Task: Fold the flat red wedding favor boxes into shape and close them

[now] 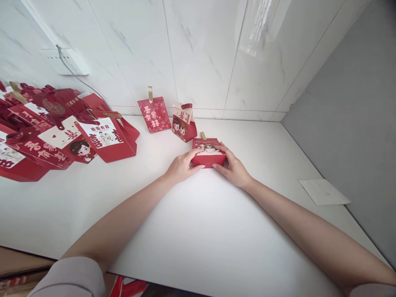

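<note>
A small red gift box (209, 160) with a gold ribbon loop and a printed picture on its sloping front stands on the white table (192, 231). My left hand (184, 166) grips its left side, thumb along the lower front edge. Round the right side wraps my right hand (232, 167), its thumb also at the front and fingers on the upper face. Just behind, a red and cream gift box (183, 123) with a dark red ribbon stands upright. Left of that is a flatter red gift box (154, 114) with white characters and a gold loop.
Many red gift boxes (107, 138) crowd the table's left side. A white paper (324, 192) lies at the right edge by the grey panel (349, 103). Behind is a tiled wall (204, 53) with a socket (66, 62) and cable. Cardboard (21, 264) shows below the front edge.
</note>
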A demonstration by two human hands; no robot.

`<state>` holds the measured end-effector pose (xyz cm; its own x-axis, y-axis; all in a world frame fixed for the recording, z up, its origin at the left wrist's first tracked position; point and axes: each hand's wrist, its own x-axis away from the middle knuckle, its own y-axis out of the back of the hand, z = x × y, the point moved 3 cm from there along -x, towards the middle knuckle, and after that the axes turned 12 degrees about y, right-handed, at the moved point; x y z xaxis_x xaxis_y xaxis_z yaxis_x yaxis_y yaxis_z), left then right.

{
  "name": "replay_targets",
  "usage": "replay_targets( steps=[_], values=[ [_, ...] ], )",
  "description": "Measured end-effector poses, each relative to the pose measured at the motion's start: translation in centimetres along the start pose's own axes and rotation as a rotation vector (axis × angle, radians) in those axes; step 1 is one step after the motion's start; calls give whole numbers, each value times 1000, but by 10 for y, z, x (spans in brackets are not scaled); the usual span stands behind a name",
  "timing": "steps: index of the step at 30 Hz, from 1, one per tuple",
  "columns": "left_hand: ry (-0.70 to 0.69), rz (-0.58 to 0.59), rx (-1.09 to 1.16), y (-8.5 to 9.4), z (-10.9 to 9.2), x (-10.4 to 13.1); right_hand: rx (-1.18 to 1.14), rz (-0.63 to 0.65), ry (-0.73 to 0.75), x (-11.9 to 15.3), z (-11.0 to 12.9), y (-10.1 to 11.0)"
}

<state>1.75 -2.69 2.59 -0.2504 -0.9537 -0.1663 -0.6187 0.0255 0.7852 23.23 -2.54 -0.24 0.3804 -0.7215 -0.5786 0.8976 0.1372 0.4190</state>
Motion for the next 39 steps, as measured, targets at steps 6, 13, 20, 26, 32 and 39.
replay_targets(
  steps=[6,13,20,26,32,39],
  values=[
    [52,51,30,0,3,-2,7,11,-19,0,0,1],
    [73,59,17,1,2,-2,21,6,-23,-1,0,2],
    [94,64,1,3,-2,-1,1,48,-81,-1,3,0],
    [90,59,-20,2,-2,-1,-2,55,-77,-1,4,0],
    [76,61,-28,2,-1,-1,-10,62,-102,-1,1,0],
    [76,70,-24,2,-1,-1,4,67,-127,-1,1,1]
  ],
)
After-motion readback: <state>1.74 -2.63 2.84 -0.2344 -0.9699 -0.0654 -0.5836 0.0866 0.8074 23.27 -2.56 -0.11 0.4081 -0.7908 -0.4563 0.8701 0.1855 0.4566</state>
